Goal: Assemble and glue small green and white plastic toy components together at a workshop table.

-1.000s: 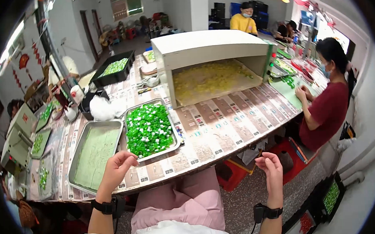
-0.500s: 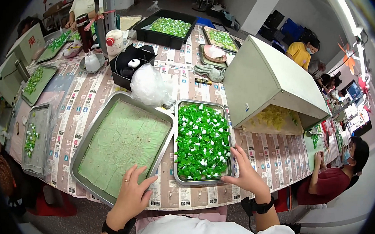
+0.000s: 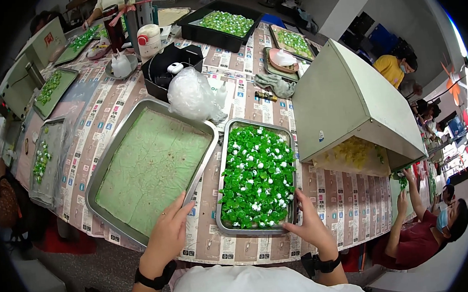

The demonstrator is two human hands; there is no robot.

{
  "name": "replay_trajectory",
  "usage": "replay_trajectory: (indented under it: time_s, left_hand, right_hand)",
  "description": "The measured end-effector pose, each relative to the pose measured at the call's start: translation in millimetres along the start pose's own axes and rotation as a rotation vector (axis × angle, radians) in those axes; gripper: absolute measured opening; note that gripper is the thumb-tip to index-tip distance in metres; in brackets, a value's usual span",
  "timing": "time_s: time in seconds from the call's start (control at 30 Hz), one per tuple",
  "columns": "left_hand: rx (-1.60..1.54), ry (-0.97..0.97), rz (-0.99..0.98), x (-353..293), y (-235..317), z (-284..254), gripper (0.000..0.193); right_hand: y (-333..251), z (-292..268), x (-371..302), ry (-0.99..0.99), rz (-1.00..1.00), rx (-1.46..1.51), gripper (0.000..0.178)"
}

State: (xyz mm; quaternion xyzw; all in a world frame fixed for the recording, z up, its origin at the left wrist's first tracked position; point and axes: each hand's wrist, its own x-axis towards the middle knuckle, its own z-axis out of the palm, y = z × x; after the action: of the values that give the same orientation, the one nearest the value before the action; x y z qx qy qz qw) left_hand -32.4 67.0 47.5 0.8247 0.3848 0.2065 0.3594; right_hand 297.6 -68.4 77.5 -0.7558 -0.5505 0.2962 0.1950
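A steel tray (image 3: pixel 289 138) heaped with small green and white plastic pieces (image 3: pixel 257 171) lies in front of me. My right hand (image 3: pixel 309 224) rests against its near right corner, thumb at the near edge, the other fingers along the right side and apart from the thumb. To the left, at a slant, lies a larger steel tray (image 3: pixel 93 185) lined with a creased pale green sheet (image 3: pixel 146 162). Over this tray's near right edge is my left hand (image 3: pixel 169 227), fingers stretched out and close together; its thumb does not show clearly. I see nothing held in it.
A pale open-fronted box (image 3: pixel 338 97) with yellow pieces inside stands on the right. Behind the trays are a clear plastic bag (image 3: pixel 193 95), a black box (image 3: pixel 152 86) and a grey glove (image 3: pixel 275 84). A co-worker in a dark red top (image 3: pixel 411 242) sits at right.
My view has shifted, moving the table's things in the picture. My left hand's fingers have come together from a spread; my right hand stays at the tray's corner. The co-worker has raised an arm.
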Motion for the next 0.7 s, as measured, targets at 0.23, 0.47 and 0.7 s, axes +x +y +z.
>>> replay_trajectory:
  time_s: [0.23,0.47,0.7]
  left_hand:
    - [0.028,0.047,-0.052,13,1,3,0.042]
    - [0.101,0.122,-0.072,31,-13,0,0.041]
    - [0.171,0.05,-0.094,33,9,-26,0.039]
  right_hand:
    - [15,5,-5,0.064,-0.091,-0.002,0.086]
    - [25,5,0,0.08,-0.105,0.095,0.076]
    - [35,0,10,0.108,-0.155,0.149,0.075]
